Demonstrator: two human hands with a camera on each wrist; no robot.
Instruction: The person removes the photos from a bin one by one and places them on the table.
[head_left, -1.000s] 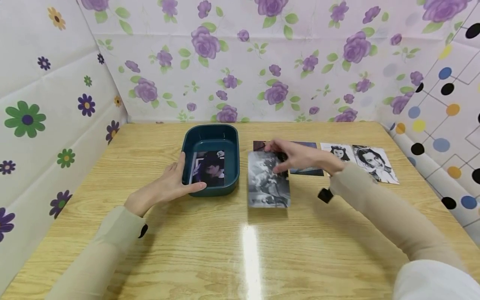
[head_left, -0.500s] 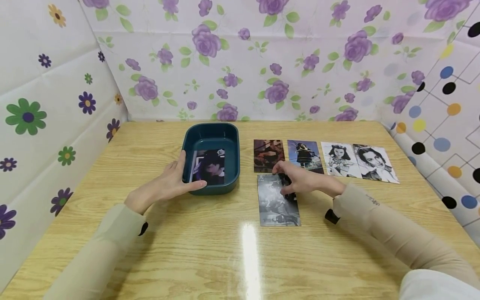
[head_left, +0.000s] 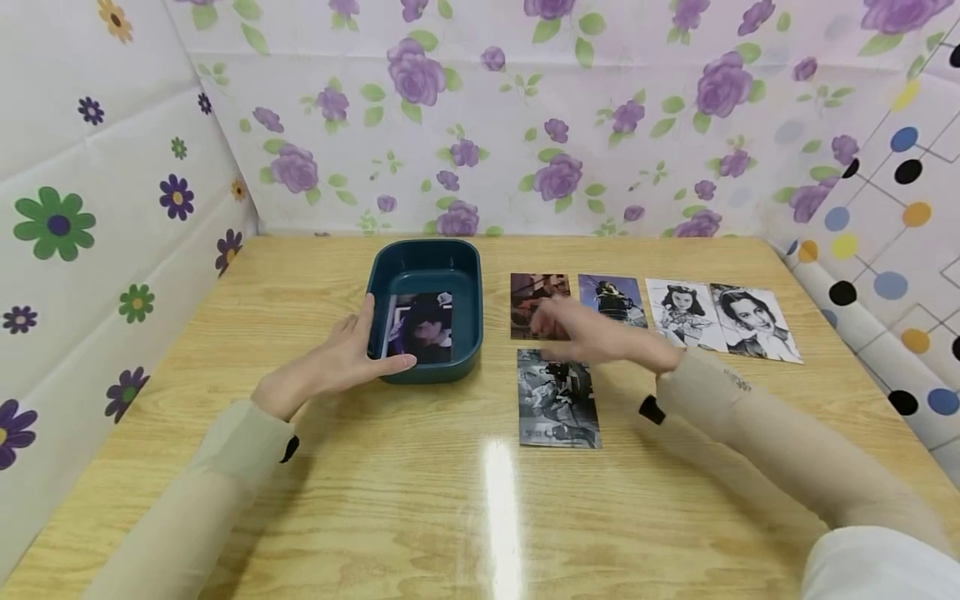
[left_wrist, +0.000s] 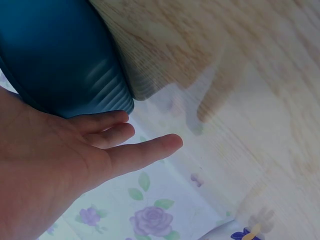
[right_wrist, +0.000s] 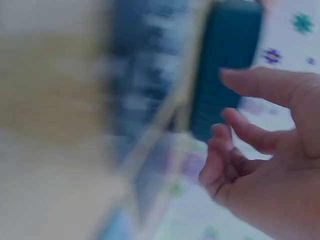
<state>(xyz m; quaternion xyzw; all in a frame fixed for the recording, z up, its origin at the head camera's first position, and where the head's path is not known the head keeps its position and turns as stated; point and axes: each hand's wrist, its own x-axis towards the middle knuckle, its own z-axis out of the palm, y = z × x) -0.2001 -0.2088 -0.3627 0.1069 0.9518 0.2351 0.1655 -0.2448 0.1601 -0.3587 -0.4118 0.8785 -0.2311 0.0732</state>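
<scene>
1. Floral cloth (head_left: 510, 125) backs a wooden table (head_left: 375, 500).
2. Right hand (head_left: 592, 333): bent fingers parted, gray photo (head_left: 558, 408) lying just nearer the person than them.
3. Left hand (head_left: 341, 358), thumb and fingers spread, touches the teal tray (head_left: 438, 282).

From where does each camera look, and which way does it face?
Head: on the head, facing forward and down at the light-brown wooden table; left hand, right hand and beige-sleeved arms show.
Left wrist: worn there, facing that hand at the dark-teal rectangular tub.
Right wrist: worn there, facing that hand.
Both wrist views share the tub.
</scene>
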